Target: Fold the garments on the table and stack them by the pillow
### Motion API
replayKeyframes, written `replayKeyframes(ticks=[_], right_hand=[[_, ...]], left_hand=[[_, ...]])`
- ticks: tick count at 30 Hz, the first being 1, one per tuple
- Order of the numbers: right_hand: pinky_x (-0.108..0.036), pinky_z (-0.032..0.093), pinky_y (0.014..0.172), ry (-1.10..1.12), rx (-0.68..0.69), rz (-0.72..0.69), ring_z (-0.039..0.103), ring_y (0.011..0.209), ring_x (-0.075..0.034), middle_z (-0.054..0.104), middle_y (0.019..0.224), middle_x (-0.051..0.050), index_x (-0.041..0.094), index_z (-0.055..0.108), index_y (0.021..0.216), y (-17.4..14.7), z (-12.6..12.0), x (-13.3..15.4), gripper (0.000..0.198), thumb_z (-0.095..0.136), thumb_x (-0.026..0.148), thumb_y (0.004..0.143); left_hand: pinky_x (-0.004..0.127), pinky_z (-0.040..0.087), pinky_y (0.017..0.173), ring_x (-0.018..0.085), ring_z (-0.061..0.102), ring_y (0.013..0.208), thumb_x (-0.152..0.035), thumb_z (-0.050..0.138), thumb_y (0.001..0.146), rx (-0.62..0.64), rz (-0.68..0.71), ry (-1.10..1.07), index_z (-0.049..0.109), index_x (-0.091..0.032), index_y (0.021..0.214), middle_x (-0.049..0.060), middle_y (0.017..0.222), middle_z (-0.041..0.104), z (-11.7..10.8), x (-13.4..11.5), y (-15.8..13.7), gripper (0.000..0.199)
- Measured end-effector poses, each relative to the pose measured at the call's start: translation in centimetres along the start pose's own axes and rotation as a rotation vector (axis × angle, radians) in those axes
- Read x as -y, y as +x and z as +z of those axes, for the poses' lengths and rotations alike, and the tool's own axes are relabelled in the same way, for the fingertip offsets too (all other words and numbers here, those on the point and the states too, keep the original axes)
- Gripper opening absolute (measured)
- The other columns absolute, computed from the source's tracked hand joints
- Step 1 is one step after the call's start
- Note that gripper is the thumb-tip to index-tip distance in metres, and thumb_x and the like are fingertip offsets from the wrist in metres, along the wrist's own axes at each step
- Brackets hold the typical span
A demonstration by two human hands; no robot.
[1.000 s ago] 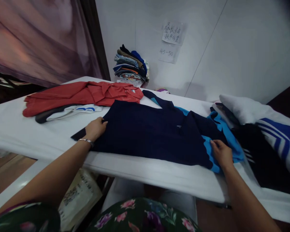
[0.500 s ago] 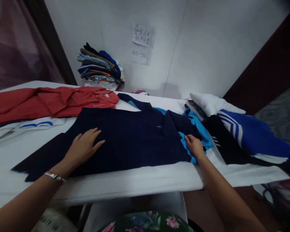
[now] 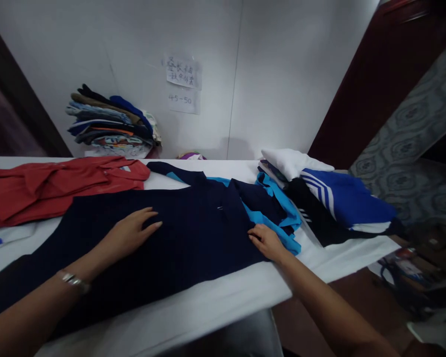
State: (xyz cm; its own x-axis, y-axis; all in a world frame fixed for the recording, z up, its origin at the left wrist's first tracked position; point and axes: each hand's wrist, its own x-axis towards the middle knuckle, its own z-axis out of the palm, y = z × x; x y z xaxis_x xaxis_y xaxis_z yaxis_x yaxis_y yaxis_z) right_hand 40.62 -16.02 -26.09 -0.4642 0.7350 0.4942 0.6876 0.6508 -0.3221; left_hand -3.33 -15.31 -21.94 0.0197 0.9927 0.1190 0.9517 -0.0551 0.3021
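Note:
A navy top [image 3: 193, 233] with light blue parts [image 3: 269, 223] and a small white mark lies spread on the white-covered table [image 3: 241, 297]. My left hand [image 3: 132, 230], a bracelet at its wrist, rests on the dark cloth with its fingers stretched out. At the right side of the top, my right hand [image 3: 265, 240] has curled fingers pinching the navy edge. The light blue cloth is bunched just beyond that hand. How the underside of the top lies is hidden.
A red garment [image 3: 96, 186] lies to the left. On the right are a black garment with white stripes [image 3: 315, 218], a blue striped one [image 3: 351, 198] and a white one [image 3: 293, 161]. Folded clothes [image 3: 111, 121] stand stacked at the back wall, left of paper signs [image 3: 184, 84].
The view has swung right. My right hand has shifted from the light blue part to the navy edge, and that edge is drawn over differently. My left hand stays flat on the cloth.

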Motion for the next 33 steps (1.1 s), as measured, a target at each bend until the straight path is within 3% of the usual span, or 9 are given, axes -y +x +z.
replayKeyframes(ticks=[5,11,17,20,22,24,26,30,33], right_hand=[[-0.029,0.049,0.075,0.035,0.121,0.113,0.060,0.084,-0.017,0.065,0.087,-0.003,0.022,0.067,0.098,0.1,1.1,-1.3,0.017,0.053,0.018,0.088],[-0.029,0.048,0.079,0.126,0.143,0.205,0.060,0.087,-0.016,0.065,0.089,-0.003,0.023,0.069,0.104,0.4,1.0,-1.3,0.022,0.054,0.022,0.088],[-0.029,0.048,0.078,0.138,0.160,0.222,0.060,0.088,-0.017,0.066,0.091,-0.004,0.024,0.065,0.119,0.5,0.9,-1.6,0.032,0.053,0.023,0.089],[-0.028,0.048,0.078,0.144,0.159,0.216,0.060,0.088,-0.017,0.067,0.093,-0.004,0.024,0.065,0.118,0.5,0.8,-1.6,0.032,0.052,0.023,0.089],[-0.028,0.048,0.078,0.165,0.155,0.220,0.061,0.087,-0.016,0.068,0.092,-0.004,0.024,0.066,0.117,0.5,0.7,-1.5,0.031,0.052,0.023,0.090],[-0.028,0.048,0.078,0.189,0.150,0.231,0.061,0.087,-0.016,0.068,0.092,-0.003,0.024,0.067,0.115,0.6,0.6,-1.6,0.029,0.052,0.023,0.089],[-0.028,0.048,0.078,0.223,0.141,0.241,0.061,0.087,-0.016,0.068,0.091,-0.003,0.024,0.068,0.113,0.5,0.7,-1.7,0.028,0.053,0.023,0.089],[-0.028,0.048,0.077,0.275,0.095,0.259,0.061,0.084,-0.016,0.067,0.085,-0.002,0.023,0.069,0.110,0.4,0.8,-1.9,0.027,0.055,0.024,0.087],[-0.029,0.048,0.074,0.280,0.049,0.262,0.060,0.078,-0.016,0.065,0.080,-0.002,0.022,0.069,0.110,0.2,0.9,-2.0,0.026,0.056,0.027,0.087]], left_hand=[[0.041,0.037,0.109,0.026,0.049,0.127,-0.050,0.041,0.086,-0.026,0.334,0.029,0.063,-0.017,0.118,0.012,0.139,0.054,-0.2,-10.6,6.2,0.051],[0.044,0.031,0.110,0.025,0.043,0.131,-0.029,0.047,0.088,-0.061,0.721,0.109,0.058,-0.016,0.124,0.012,0.138,0.053,3.4,-22.8,11.9,0.039],[0.051,0.015,0.114,0.026,0.029,0.140,-0.017,0.057,0.079,0.035,0.933,0.252,0.043,-0.022,0.137,0.010,0.150,0.039,7.8,-30.0,16.0,0.060],[0.053,0.015,0.113,0.028,0.039,0.134,-0.020,0.064,0.074,0.120,0.802,0.268,0.044,-0.022,0.136,0.013,0.141,0.050,9.1,-31.3,17.9,0.065],[0.051,0.019,0.111,0.028,0.054,0.119,-0.022,0.066,0.071,0.174,0.698,0.273,0.058,-0.019,0.122,0.013,0.118,0.066,9.3,-31.6,18.8,0.051],[0.047,0.028,0.107,0.027,0.062,0.105,-0.022,0.063,0.073,0.175,0.629,0.266,0.066,-0.018,0.104,0.011,0.101,0.072,8.8,-31.4,19.6,0.031],[0.043,0.037,0.099,0.028,0.063,0.104,-0.023,0.055,0.079,0.114,0.557,0.239,0.066,-0.017,0.101,0.014,0.104,0.071,7.3,-30.9,20.3,0.026],[0.044,0.045,0.088,0.031,0.059,0.111,-0.028,0.040,0.088,-0.114,0.297,0.126,0.056,-0.013,0.119,0.020,0.119,0.063,1.9,-28.1,22.3,0.038],[0.044,0.044,0.091,0.031,0.059,0.110,-0.030,0.051,0.082,-0.371,-0.002,-0.237,0.058,-0.013,0.112,0.019,0.115,0.064,-2.8,-24.2,23.5,0.035]])
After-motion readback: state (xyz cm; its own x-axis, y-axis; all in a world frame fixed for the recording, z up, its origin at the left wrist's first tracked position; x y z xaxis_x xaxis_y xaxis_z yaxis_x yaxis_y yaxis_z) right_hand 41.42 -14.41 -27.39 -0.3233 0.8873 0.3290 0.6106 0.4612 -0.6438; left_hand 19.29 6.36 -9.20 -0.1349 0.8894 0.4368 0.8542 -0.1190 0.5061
